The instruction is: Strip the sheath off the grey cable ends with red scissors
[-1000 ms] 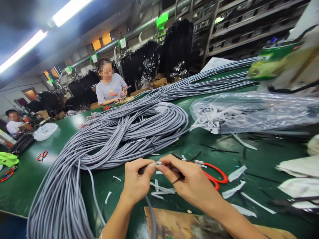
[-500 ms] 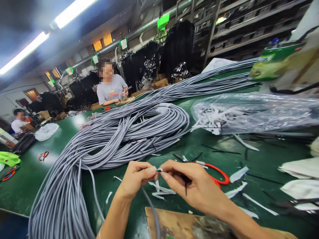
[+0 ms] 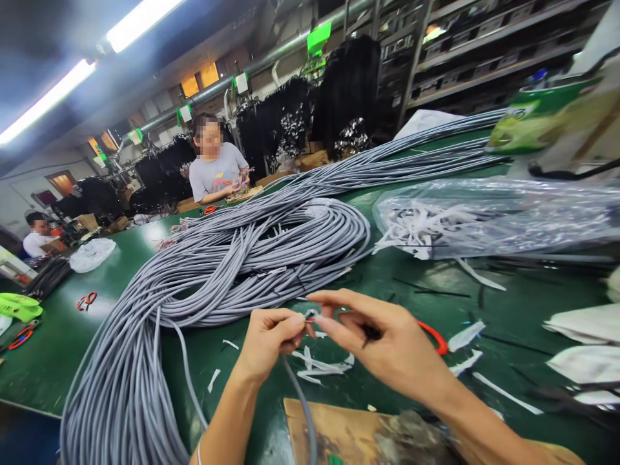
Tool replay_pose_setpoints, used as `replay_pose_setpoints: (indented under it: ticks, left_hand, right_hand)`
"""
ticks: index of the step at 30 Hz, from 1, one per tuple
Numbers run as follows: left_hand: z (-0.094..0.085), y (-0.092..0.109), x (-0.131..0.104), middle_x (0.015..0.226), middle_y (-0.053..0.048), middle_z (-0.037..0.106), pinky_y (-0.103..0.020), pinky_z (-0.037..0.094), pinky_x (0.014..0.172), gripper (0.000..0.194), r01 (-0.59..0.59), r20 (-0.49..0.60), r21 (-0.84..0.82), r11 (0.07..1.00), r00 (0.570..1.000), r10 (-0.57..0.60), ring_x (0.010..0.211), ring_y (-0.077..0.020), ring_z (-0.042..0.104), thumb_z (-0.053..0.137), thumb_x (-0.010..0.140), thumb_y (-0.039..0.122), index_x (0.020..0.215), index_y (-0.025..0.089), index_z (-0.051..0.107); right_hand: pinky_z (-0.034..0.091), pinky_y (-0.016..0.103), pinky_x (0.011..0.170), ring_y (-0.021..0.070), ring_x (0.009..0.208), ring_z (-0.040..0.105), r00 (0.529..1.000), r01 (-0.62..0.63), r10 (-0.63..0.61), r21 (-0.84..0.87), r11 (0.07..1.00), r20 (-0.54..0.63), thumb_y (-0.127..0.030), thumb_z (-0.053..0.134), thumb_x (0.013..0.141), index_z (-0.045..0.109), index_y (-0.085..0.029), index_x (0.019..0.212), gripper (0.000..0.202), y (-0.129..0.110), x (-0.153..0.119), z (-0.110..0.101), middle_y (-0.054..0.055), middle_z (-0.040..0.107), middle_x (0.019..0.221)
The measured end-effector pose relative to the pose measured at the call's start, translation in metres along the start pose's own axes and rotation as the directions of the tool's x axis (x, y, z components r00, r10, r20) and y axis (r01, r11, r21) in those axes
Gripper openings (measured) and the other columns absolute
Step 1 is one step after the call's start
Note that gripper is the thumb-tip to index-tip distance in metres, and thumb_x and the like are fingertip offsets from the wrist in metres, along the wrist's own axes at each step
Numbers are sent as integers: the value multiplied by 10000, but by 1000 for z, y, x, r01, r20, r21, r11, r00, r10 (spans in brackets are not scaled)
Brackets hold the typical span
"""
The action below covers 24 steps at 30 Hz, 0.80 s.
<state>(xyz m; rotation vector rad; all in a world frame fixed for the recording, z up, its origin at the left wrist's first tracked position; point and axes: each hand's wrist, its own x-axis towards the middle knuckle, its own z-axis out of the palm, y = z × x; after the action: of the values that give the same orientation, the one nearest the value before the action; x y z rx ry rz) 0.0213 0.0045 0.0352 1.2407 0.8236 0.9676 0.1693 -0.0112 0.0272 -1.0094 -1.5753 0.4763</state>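
Observation:
My left hand [image 3: 271,336] pinches the end of a grey cable [image 3: 305,413], which hangs down below the fingers. Short coloured wire ends [image 3: 310,315], red and green among them, poke out at its fingertips. Just to the right, my right hand [image 3: 375,336] has its index finger lifted away from the thumb, whose tip is close to the wires. Its other fingers are curled, and the inside of the palm is in shadow. Red-handled scissors [image 3: 436,337] lie on the table, partly hidden behind my right hand.
A large coil of grey cables [image 3: 252,258] covers the left and middle of the green table [image 3: 407,284]. White paper strips [image 3: 320,368] are scattered nearby. A clear plastic bag [image 3: 504,216] lies right, a stained board [image 3: 334,426] in front. A co-worker [image 3: 217,161] sits opposite.
My right index finger has lifted up and away from the wire ends, opening the pinch with the thumb. My left hand stays almost in place, still on the cable.

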Motion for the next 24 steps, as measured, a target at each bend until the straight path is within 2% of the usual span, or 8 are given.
replay_pose_setpoints:
  ticks: [3, 7, 12, 19, 22, 24]
  left_hand:
    - [5, -1, 1, 446, 61, 377, -183, 173, 387, 469, -52, -42, -8, 999, 998, 51, 385, -13, 260, 713, 558, 541, 551, 99, 556]
    - [10, -6, 4, 500, 36, 466, -185, 297, 424, 479, -104, -113, 8, 995, 988, 104, 434, -43, 380, 722, 557, 540, 693, 92, 623]
    - [7, -11, 5, 497, 2, 512, -189, 312, 374, 506, -117, -110, 79, 990, 986, 125, 381, -45, 393, 673, 599, 579, 652, 76, 657]
    - [6, -7, 3, 452, 10, 512, -185, 363, 379, 482, -122, -116, 85, 989, 985, 131, 367, -58, 434, 705, 593, 529, 722, 65, 692]
    - [5, -8, 3, 467, -7, 552, -212, 427, 441, 444, -78, -64, 80, 994, 994, 83, 411, -85, 492, 729, 589, 470, 761, 61, 704]
    - [5, -10, 4, 539, -40, 612, -244, 464, 497, 380, -52, -51, 98, 994, 997, 57, 465, -114, 542, 729, 601, 404, 772, 66, 712]
  right_hand:
    - [390, 241, 435, 111, 439, 465, 997, 74, -73, -67, 995, 17, -344, 504, 806, 635, -187, 728, 219, 2, 0, 5, 15, 583, 565]
    - [388, 240, 424, 122, 461, 492, 999, 30, -32, -85, 996, -27, -375, 484, 825, 618, -184, 715, 258, 4, -1, 7, 23, 580, 567]
    - [441, 234, 469, 129, 511, 542, 999, 21, -21, -20, 1000, -25, -316, 458, 836, 573, -182, 758, 193, 6, -3, 10, 26, 590, 631]
    - [431, 213, 414, 116, 462, 544, 999, -37, 36, 67, 997, 25, -284, 447, 816, 554, -169, 775, 162, 6, -1, 13, 23, 584, 634]
    - [371, 208, 370, 99, 386, 455, 999, -17, 16, -35, 999, -30, -249, 459, 789, 552, -175, 715, 141, 6, -1, 11, -18, 516, 516]
    - [337, 203, 364, 88, 369, 406, 993, 59, -73, -141, 988, -93, -209, 463, 768, 554, -176, 670, 137, 6, -2, 12, -32, 476, 477]
